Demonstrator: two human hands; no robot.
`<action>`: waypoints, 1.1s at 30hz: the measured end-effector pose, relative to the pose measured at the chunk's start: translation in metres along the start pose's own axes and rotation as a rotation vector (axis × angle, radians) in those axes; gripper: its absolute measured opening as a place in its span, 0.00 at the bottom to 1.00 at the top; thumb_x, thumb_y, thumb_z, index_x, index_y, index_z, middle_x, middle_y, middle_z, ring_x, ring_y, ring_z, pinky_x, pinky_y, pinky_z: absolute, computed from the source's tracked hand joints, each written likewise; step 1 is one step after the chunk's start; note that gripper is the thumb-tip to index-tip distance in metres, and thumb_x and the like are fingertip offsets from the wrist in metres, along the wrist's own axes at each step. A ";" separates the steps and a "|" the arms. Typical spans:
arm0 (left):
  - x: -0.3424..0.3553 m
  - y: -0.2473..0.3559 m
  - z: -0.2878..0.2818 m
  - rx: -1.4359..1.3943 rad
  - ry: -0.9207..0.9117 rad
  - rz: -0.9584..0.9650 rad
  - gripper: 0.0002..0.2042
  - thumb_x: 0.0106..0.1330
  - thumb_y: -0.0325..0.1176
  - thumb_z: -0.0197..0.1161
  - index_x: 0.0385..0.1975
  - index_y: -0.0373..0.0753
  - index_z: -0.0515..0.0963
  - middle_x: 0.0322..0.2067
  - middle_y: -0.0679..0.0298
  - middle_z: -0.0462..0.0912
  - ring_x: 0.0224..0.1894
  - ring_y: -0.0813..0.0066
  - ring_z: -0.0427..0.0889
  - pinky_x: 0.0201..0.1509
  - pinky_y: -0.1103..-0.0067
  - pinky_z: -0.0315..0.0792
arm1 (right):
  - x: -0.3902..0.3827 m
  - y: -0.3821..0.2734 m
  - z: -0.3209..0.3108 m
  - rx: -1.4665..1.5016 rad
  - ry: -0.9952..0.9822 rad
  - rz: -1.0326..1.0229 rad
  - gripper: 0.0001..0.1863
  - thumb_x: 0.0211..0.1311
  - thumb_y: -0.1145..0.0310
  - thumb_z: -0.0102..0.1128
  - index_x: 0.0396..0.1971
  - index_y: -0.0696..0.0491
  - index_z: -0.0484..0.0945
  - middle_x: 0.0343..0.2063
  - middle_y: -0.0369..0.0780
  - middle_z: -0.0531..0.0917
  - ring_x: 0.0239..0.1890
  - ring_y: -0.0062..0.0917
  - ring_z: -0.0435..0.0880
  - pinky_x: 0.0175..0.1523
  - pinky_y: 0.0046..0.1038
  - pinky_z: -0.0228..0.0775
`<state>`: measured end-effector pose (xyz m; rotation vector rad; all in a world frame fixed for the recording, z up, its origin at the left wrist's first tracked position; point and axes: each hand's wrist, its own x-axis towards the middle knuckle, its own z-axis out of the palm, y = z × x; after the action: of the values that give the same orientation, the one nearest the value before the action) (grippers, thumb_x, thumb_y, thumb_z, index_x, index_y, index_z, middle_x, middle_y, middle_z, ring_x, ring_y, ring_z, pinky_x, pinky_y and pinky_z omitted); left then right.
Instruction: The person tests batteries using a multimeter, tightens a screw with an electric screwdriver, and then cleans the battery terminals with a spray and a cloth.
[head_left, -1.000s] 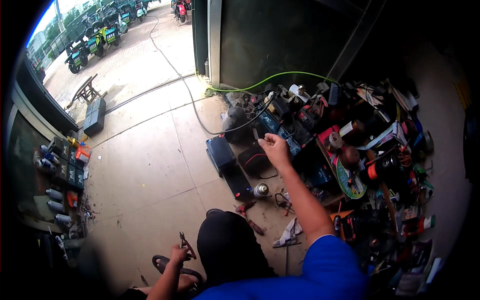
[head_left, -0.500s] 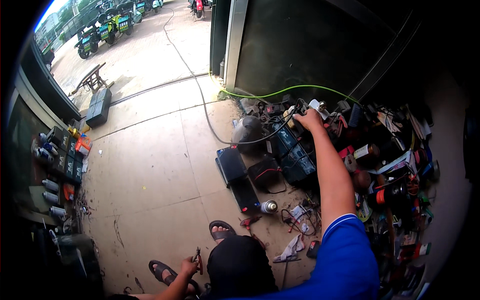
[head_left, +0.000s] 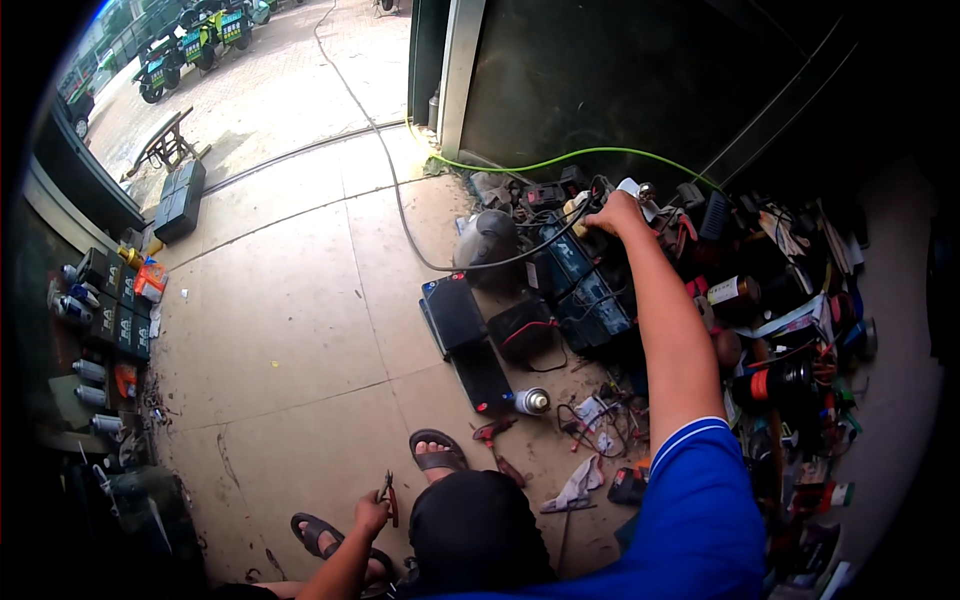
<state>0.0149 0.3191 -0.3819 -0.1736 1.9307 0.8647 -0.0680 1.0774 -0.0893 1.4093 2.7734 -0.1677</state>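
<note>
Low by my knees, my left hand (head_left: pixel 370 514) is closed around a pair of pliers (head_left: pixel 392 503) with red handles, jaws pointing up. My right arm stretches far forward to the heap of tools. There my right hand (head_left: pixel 614 213) has its fingers curled down beside a yellowish object (head_left: pixel 579 216) and dark cables; what lies between the fingers is hidden. A grey cable (head_left: pixel 402 205) runs in from the doorway and loops to the heap near that hand. Just below it lies a blue-black power-tool-like case (head_left: pixel 585 285) wrapped in cable.
Two dark batteries (head_left: pixel 455 312) and a spray can (head_left: pixel 532 401) stand on the floor ahead of me. Clutter of tools and bottles (head_left: pixel 735 292) fills the right side. A green hose (head_left: pixel 560 156) crosses behind. More boxed batteries (head_left: pixel 120 325) line the left wall.
My view has shifted slightly, so the scene sits a little higher and more to the left. The pliers are raised slightly in my left hand. My right hand stays at the heap.
</note>
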 end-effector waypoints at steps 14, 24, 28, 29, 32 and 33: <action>-0.001 -0.003 0.001 -0.018 -0.018 -0.049 0.15 0.69 0.24 0.61 0.54 0.32 0.80 0.33 0.57 0.87 0.29 0.65 0.88 0.29 0.72 0.79 | 0.024 0.009 -0.009 0.105 -0.049 0.034 0.38 0.31 0.48 0.86 0.38 0.63 0.86 0.39 0.49 0.89 0.40 0.37 0.89 0.46 0.35 0.81; 0.006 -0.011 -0.007 -0.069 0.027 -0.030 0.13 0.70 0.25 0.59 0.52 0.32 0.80 0.33 0.56 0.86 0.28 0.66 0.88 0.28 0.72 0.78 | -0.068 0.034 -0.004 0.819 0.009 0.097 0.19 0.57 0.62 0.80 0.40 0.59 0.83 0.30 0.34 0.87 0.29 0.16 0.82 0.35 0.22 0.73; 0.010 -0.001 -0.007 -0.064 0.013 -0.048 0.12 0.70 0.25 0.59 0.51 0.32 0.79 0.33 0.56 0.85 0.28 0.66 0.87 0.28 0.72 0.78 | -0.158 0.046 0.028 1.352 0.216 -0.008 0.20 0.63 0.74 0.74 0.52 0.61 0.76 0.42 0.39 0.87 0.40 0.20 0.85 0.48 0.21 0.78; 0.013 -0.001 -0.006 -0.064 0.000 -0.050 0.12 0.71 0.25 0.58 0.51 0.32 0.78 0.33 0.56 0.85 0.28 0.66 0.87 0.28 0.71 0.78 | -0.172 0.052 0.037 1.360 0.265 0.037 0.23 0.63 0.74 0.75 0.54 0.62 0.74 0.46 0.39 0.86 0.45 0.20 0.85 0.54 0.22 0.77; 0.018 0.000 -0.009 -0.057 -0.013 -0.047 0.12 0.71 0.25 0.58 0.51 0.32 0.78 0.34 0.57 0.85 0.27 0.66 0.87 0.28 0.71 0.78 | -0.189 0.068 0.070 1.427 0.393 0.086 0.23 0.64 0.72 0.74 0.55 0.59 0.75 0.49 0.38 0.85 0.49 0.21 0.83 0.57 0.24 0.74; 0.019 0.002 -0.010 -0.052 -0.014 -0.045 0.12 0.71 0.25 0.58 0.51 0.32 0.78 0.34 0.57 0.85 0.27 0.66 0.87 0.28 0.71 0.78 | -0.188 0.072 0.076 1.428 0.397 0.090 0.23 0.64 0.72 0.74 0.55 0.59 0.75 0.49 0.38 0.85 0.49 0.21 0.83 0.57 0.24 0.74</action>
<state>-0.0028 0.3185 -0.3942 -0.2408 1.8856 0.8846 0.0993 0.9606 -0.1571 1.7566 2.7391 -2.4283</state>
